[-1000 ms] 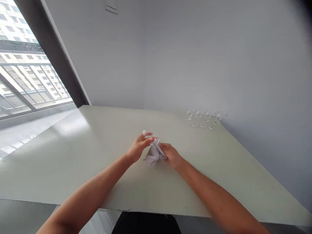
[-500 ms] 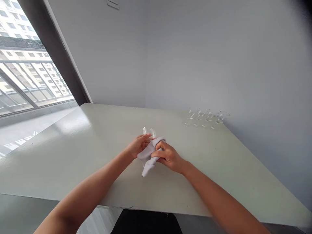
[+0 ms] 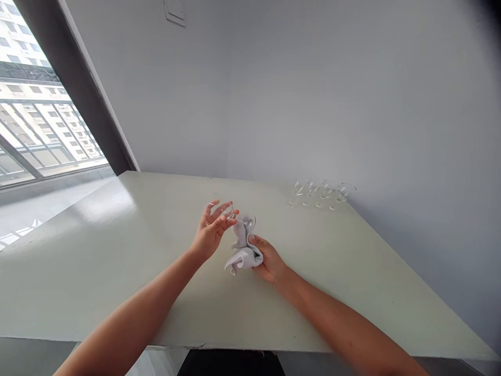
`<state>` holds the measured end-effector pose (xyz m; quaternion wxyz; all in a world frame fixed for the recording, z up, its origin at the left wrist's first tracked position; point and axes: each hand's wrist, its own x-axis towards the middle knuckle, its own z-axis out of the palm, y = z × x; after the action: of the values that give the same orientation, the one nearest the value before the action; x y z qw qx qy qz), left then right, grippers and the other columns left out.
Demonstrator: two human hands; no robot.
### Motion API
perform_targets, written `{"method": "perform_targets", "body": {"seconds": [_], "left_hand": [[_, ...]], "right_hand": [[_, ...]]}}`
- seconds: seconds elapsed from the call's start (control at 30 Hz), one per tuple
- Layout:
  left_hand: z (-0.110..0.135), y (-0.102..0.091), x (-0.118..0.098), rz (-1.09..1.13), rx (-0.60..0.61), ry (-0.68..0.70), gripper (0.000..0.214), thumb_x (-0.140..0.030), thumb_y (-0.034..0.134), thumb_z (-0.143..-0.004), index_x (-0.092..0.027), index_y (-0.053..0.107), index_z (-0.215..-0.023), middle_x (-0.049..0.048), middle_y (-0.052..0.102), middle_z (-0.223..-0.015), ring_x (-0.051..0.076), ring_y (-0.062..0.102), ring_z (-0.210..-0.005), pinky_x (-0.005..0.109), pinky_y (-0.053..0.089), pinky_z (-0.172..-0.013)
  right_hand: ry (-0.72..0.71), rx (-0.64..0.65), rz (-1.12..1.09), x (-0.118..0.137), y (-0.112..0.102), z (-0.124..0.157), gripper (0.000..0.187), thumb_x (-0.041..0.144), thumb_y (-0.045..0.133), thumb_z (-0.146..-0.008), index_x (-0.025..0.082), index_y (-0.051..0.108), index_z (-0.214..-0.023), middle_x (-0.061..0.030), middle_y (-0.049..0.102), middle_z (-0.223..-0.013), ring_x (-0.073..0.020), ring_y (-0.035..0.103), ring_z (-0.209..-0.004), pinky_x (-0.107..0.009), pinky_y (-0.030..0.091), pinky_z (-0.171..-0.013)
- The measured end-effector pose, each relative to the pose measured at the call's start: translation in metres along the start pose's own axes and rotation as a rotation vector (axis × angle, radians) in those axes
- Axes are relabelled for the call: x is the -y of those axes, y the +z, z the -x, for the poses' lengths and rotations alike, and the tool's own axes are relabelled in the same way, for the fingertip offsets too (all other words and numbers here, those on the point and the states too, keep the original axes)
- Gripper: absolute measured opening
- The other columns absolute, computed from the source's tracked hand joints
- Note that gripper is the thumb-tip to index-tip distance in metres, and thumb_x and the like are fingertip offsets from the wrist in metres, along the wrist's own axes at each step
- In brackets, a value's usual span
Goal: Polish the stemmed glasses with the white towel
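Observation:
My left hand (image 3: 213, 227) grips a small clear stemmed glass (image 3: 230, 214) by one end, with thumb and fingertips, a little above the table. The glass lies on its side, its other end pointing right against a pale grey-white cloth (image 3: 245, 257). My right hand (image 3: 267, 258) is closed on that cloth, thumb on top, its folds hanging toward the left. Part of the glass is hidden behind the fingers and the cloth.
Several clear stemmed glasses (image 3: 321, 193) stand in a row at the table's far right, near the wall. The pale glossy table (image 3: 164, 297) has its front edge just below my forearms. A window (image 3: 43, 120) is on the left.
My left hand has shifted up and left, its fingers now spread around the glass's end. The glass has turned toward the right. The cloth has come partly away from my left hand, still in my right.

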<state>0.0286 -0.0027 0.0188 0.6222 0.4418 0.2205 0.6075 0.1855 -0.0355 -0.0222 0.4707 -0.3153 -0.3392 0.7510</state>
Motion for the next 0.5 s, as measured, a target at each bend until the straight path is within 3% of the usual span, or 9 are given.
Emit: {"method": "perform_targets", "body": {"seconds": [0.07, 0.13, 0.23, 0.3, 0.37, 0.5], "left_hand": [[0.001, 0.000, -0.004, -0.134, -0.055, 0.090, 0.051, -0.027, 0.068, -0.069, -0.030, 0.036, -0.110, 0.0062, 0.046, -0.125, 0.022, 0.056, -0.105, 0.035, 0.046, -0.086], [0.002, 0.001, -0.007, -0.270, -0.104, 0.165, 0.055, -0.027, 0.070, -0.067, -0.031, 0.035, -0.110, 0.0054, 0.047, -0.124, 0.021, 0.056, -0.104, 0.036, 0.045, -0.087], [0.007, 0.004, -0.007, -0.456, -0.138, 0.225, 0.055, -0.031, 0.071, -0.065, -0.029, 0.038, -0.109, 0.0062, 0.049, -0.121, 0.023, 0.054, -0.108, 0.039, 0.041, -0.091], [0.011, 0.008, -0.005, -0.553, -0.132, 0.234, 0.054, -0.034, 0.071, -0.065, -0.027, 0.040, -0.109, 0.0073, 0.050, -0.122, 0.025, 0.048, -0.115, 0.040, 0.038, -0.094], [0.016, 0.012, -0.002, -0.617, -0.096, 0.229, 0.055, -0.036, 0.069, -0.066, -0.027, 0.041, -0.112, 0.0082, 0.048, -0.124, 0.026, 0.041, -0.121, 0.040, 0.036, -0.095], [0.023, 0.017, 0.005, -0.713, 0.028, 0.218, 0.056, -0.039, 0.063, -0.072, -0.029, 0.037, -0.120, 0.0083, 0.046, -0.129, 0.025, 0.035, -0.126, 0.041, 0.031, -0.099]], "right_hand": [[-0.011, 0.042, 0.336, 0.003, -0.004, 0.003, 0.034, 0.048, 0.060, -0.073, 0.016, 0.061, -0.086, -0.0001, 0.058, -0.068, -0.0104, 0.050, -0.052, -0.024, 0.040, -0.051], [-0.117, 0.032, 0.812, 0.011, -0.009, 0.007, 0.038, 0.053, 0.055, -0.076, 0.019, 0.062, -0.091, -0.0022, 0.059, -0.081, -0.0088, 0.049, -0.050, -0.025, 0.040, -0.053], [-0.435, -0.203, 1.387, 0.030, -0.013, 0.012, 0.037, 0.051, 0.049, -0.080, 0.023, 0.061, -0.102, -0.0056, 0.053, -0.105, -0.0073, 0.048, -0.053, -0.028, 0.042, -0.060], [-0.627, -0.321, 1.520, 0.041, -0.010, 0.012, 0.036, 0.046, 0.046, -0.084, 0.023, 0.058, -0.108, -0.0069, 0.051, -0.105, -0.0093, 0.050, -0.059, -0.028, 0.042, -0.063], [-0.737, -0.290, 1.583, 0.045, -0.003, 0.009, 0.035, 0.041, 0.047, -0.085, 0.022, 0.054, -0.112, -0.0070, 0.051, -0.101, -0.0119, 0.053, -0.067, -0.027, 0.043, -0.064], [-0.703, -0.203, 1.755, 0.040, 0.008, -0.002, 0.021, 0.029, 0.049, -0.084, 0.021, 0.059, -0.100, -0.0038, 0.052, -0.093, -0.0121, 0.051, -0.067, -0.024, 0.039, -0.058]]}}
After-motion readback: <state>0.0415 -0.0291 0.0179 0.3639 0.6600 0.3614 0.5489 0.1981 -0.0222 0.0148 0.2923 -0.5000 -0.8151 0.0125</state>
